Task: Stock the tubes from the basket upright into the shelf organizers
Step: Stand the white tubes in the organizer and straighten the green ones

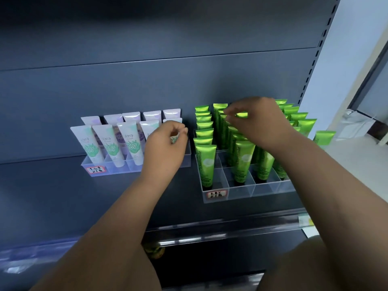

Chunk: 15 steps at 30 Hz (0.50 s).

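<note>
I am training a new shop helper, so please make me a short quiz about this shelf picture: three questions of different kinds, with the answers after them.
1. True or false: the left hand pinches a white tube at the right end of the left organizer.
2. Where does each organizer, left one and right organizer, carry its red-edged label? A: front left corner. B: front right corner. C: back wall.
3. Fill in: the right hand pinches a ___ at its top.

Key
1. True.
2. A.
3. green tube.
</note>
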### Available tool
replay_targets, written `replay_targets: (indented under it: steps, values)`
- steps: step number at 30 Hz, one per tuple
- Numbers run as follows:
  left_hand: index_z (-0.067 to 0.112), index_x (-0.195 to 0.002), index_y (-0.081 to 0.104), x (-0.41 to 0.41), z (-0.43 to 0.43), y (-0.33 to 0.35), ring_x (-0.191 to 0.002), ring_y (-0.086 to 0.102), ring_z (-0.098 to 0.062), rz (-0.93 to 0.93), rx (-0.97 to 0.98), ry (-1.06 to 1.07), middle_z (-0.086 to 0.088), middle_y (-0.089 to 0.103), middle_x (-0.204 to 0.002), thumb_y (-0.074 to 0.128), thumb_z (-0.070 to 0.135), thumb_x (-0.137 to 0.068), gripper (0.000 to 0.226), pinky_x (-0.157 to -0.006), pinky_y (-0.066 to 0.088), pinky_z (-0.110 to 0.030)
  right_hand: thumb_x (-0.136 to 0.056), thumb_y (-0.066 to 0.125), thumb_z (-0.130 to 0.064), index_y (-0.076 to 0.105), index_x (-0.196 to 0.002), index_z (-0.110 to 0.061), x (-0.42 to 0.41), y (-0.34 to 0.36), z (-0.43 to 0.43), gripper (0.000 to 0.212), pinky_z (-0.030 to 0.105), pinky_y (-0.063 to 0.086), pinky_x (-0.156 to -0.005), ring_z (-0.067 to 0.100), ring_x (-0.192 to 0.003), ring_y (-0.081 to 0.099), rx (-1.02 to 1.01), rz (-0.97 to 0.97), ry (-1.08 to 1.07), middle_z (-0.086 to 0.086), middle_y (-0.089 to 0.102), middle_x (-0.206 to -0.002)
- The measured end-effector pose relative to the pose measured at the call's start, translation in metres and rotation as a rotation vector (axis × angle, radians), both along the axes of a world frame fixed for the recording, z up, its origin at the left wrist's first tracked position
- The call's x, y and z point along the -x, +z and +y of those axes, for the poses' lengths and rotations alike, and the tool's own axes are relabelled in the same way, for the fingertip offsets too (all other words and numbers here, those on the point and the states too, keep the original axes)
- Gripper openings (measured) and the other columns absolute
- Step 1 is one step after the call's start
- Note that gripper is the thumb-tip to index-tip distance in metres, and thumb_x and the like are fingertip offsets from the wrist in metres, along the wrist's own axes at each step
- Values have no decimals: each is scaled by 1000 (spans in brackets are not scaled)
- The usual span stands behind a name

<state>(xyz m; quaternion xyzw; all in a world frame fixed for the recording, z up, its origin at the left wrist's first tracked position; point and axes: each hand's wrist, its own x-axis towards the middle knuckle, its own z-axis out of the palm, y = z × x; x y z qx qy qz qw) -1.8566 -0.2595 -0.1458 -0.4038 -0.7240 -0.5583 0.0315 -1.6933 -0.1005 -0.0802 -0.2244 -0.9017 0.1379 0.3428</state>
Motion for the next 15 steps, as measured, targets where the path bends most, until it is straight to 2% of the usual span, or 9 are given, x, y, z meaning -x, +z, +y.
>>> replay_targets:
  steps: [6,11,15]
  values:
    - [21,-109,72,7,17,2,-97,69,-9,-14,43,-168,10,73,-103,69,14,-95,16,-88,55,-22,-89,74,-23,81,-101,-20,17,2,5,15,22,45,-84,15,-95,69,-89,-122,38,-4,78,-98]
    - [17,-103,76,11,26,3,-91,69,-9,-160,-1,-233,5,75,-91,67,16,-96,11,-91,58,-33,-89,70,-23,81,-100,-19,32,0,0,16,36,51,-91,23,-100,68,-165,-277,42,0,77,-103]
    - [15,-99,78,11,28,1,-80,66,-5,-219,-8,-247,5,74,-84,67,13,-96,12,-83,56,-30,-88,71,-22,81,-98,-22,34,-4,1,14,34,52,-90,18,-99,67,-141,-299,43,-4,76,-101]
